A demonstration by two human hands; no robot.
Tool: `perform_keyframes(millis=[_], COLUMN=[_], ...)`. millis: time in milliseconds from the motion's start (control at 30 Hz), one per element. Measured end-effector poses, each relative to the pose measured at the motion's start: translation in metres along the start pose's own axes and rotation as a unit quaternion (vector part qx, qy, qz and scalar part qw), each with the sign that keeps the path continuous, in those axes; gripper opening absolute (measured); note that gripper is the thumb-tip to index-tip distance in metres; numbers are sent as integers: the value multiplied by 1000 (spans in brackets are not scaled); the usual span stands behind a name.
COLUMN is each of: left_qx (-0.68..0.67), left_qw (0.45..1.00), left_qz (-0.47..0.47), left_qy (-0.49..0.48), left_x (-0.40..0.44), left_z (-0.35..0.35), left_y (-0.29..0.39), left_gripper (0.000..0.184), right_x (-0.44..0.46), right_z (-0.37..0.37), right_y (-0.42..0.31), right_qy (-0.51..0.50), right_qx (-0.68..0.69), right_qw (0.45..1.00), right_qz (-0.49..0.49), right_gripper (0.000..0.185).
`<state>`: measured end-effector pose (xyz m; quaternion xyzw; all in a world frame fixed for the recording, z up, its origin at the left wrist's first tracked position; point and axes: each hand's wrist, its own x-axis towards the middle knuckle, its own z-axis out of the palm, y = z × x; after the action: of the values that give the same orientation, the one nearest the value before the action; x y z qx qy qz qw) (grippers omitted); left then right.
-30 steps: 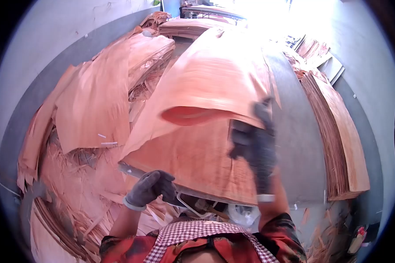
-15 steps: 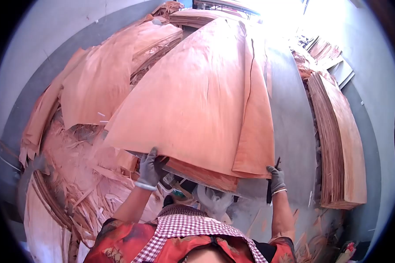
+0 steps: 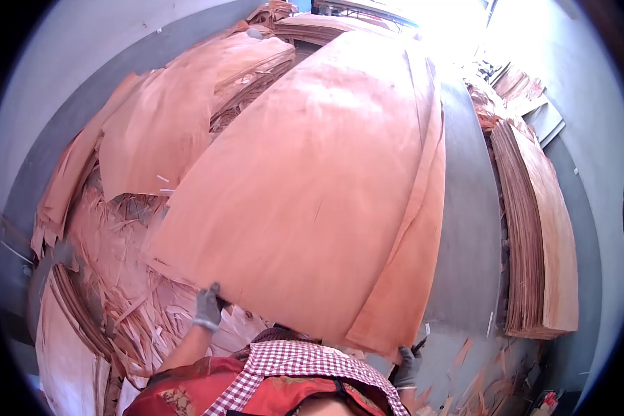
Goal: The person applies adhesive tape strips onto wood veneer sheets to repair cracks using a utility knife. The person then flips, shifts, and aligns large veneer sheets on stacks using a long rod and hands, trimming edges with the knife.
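Note:
A large thin reddish wood veneer sheet (image 3: 291,194) spreads over the grey work table (image 3: 468,229), its near edge close to my apron. My left hand (image 3: 209,307), in a grey glove, pinches the sheet's near left edge. At the near right corner my right hand (image 3: 408,366), also gloved, grips the edge, with a thin dark tool sticking out beside its fingers. A folded or overlapping strip (image 3: 412,263) runs along the sheet's right side. The fingers beneath the sheet are hidden.
Draped veneer sheets (image 3: 156,132) lie at the left, above torn scraps (image 3: 118,243) on the floor. A tall veneer stack (image 3: 558,243) stands at the right. Another stack (image 3: 66,347) is at the lower left. Walls curve along both sides.
The sheet first lifted and curled now lies flatter and has come nearer to my body. Both hands have moved down with its near edge, the left one also slightly leftward.

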<state>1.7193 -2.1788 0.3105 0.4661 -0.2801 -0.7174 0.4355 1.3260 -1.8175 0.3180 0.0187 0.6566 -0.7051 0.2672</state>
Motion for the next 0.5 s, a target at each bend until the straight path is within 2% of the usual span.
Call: perform_keyframes(millis=[33,67,100,133,167,233,333,367,433,500], left_qx=[37,223,223,223,40,45,58,56,56,71], left_qw=[999,956,953,950,997,996,997,997,996,994], left_qz=[-2,181,196,212,59,26,-10,-20,-44,-48], left_qy=[-31,-63,-54,-45,0,66,50,51,59,71], left_x=[22,53,73,93,102,140,172,175,173,184], left_z=[0,1,18,35,69,94,97,99,90,81], left_y=[6,3,12,22,37,37,27,26,22,16], left_gripper=[21,20,20,21,22,22,22,22,21,22], right_x=[8,18,28,49,67,76,69,54,12,-30], right_z=[15,30,45,51,57,86,62,61,49,28], right_y=[-12,-23,-34,-40,-46,-74,-74,-71,-30,1], right_qy=[-16,-32,-47,-43,-37,-46,-28,-26,-16,-7], right_qx=[-3,-6,-9,-30,-50,14,-82,-124,-176,-182], right_qw=[1000,999,997,999,998,999,996,992,984,983], right_qz=[-18,-35,-53,-13,26,-10,36,-1,-31,26], right_gripper=[20,20,19,21,22,19,17,17,16,15])
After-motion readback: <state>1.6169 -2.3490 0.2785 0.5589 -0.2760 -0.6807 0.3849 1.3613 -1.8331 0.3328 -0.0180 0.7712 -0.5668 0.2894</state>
